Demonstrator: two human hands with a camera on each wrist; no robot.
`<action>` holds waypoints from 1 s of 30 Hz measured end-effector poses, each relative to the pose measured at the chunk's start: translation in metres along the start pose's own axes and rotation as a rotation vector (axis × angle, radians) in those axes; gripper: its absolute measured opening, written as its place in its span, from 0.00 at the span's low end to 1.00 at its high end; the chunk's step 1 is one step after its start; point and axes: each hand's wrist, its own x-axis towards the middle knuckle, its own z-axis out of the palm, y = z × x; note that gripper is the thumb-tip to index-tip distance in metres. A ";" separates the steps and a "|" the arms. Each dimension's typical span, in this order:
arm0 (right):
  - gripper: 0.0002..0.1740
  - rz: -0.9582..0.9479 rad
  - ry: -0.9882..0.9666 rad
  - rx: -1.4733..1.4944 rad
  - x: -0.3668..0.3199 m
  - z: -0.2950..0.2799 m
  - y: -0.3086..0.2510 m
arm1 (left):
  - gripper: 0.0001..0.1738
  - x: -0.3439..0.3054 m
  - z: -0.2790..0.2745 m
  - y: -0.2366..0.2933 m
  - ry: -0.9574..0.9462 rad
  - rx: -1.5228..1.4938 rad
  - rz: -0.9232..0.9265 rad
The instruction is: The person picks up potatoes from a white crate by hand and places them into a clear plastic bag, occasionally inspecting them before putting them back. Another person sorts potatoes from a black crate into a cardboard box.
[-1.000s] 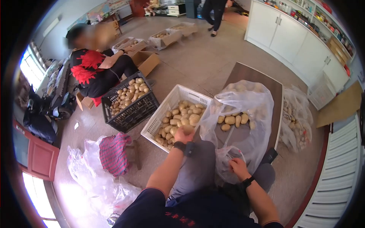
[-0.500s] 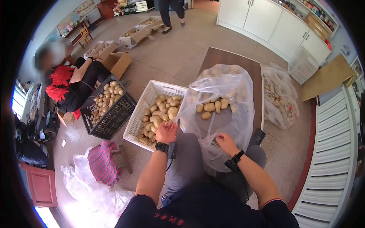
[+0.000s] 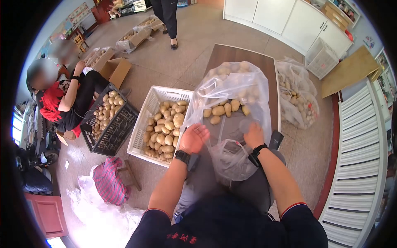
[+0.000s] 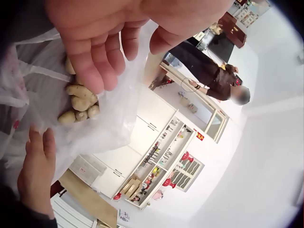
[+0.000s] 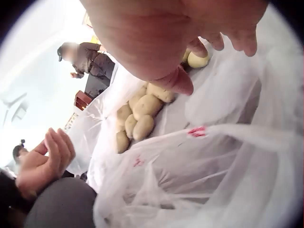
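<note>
A large clear plastic bag [image 3: 252, 76] lies on the brown table with potatoes [image 3: 218, 110] inside, its mouth facing me. My left hand [image 3: 194, 138] is over the near left edge of the bag, palm up and fingers loosely bent, holding nothing. On the other side of the mouth is my right hand [image 3: 253, 135]. Its fingers [image 5: 244, 42] reach out over the plastic in the right wrist view, with no potato in them. The bag's handle part [image 3: 229, 155] droops between my wrists. Left of the bag stands a white crate [image 3: 138, 138] of potatoes [image 3: 167, 128].
A black crate [image 3: 120, 128] of potatoes stands farther left, beside a seated person [image 3: 62, 95]. Another bag of potatoes [image 3: 300, 99] lies right of the table [image 3: 231, 53]. A cloth-covered stool [image 3: 109, 182] is at lower left. Someone walks [image 3: 167, 18] at the back.
My left hand has left the potatoes in the white crate and moved right to the bag. My right hand has moved forward along the bag's mouth. The head view has turned right.
</note>
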 end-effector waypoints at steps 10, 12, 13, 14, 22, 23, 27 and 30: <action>0.24 -0.091 -0.151 0.014 -0.022 0.012 -0.044 | 0.14 -0.003 0.007 -0.003 -0.024 0.092 -0.019; 0.23 -0.086 -0.202 0.115 -0.027 0.021 -0.056 | 0.15 -0.003 0.007 -0.003 -0.032 0.091 -0.025; 0.24 -0.066 -0.210 0.108 -0.030 0.025 -0.062 | 0.15 -0.002 0.006 -0.003 -0.031 0.092 -0.024; 0.25 -0.045 -0.219 0.100 -0.031 0.031 -0.064 | 0.15 -0.003 0.006 -0.003 -0.031 0.092 -0.028; 0.28 0.164 -0.369 0.190 -0.025 0.033 -0.094 | 0.15 -0.006 0.009 -0.002 -0.049 0.093 -0.027; 0.29 0.221 -0.492 0.156 -0.025 0.026 -0.101 | 0.15 -0.006 0.009 -0.002 -0.052 0.095 -0.027; 0.26 0.240 -0.421 0.086 -0.027 0.033 -0.109 | 0.14 -0.005 0.009 -0.002 -0.043 0.115 -0.025; 0.22 0.195 -0.403 0.117 -0.020 0.043 -0.103 | 0.14 -0.005 0.010 -0.002 -0.044 0.116 -0.027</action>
